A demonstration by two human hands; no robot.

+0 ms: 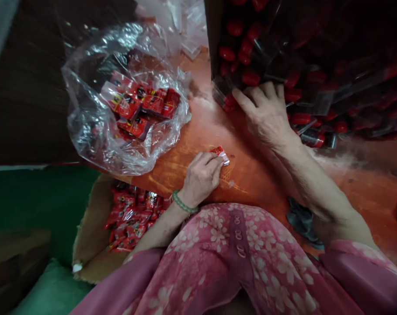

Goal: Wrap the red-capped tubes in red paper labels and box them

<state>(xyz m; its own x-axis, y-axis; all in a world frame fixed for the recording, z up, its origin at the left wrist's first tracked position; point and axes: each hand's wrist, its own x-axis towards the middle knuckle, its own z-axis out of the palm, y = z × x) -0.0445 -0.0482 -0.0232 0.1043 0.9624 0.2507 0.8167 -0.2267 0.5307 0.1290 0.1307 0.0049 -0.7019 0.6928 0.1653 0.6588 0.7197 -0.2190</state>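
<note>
A bag (120,153) of packets (133,105) lies on the table (198,122), left of heaped containers (293,95) and beyond a carton (94,218).

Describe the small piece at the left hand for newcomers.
Start at the orange tabletop; near its front edge is the left hand, green bracelet behind it. It touches the small red-and-white piece. Unlike the red packs heaped in the clear bag, it lies alone.
</note>
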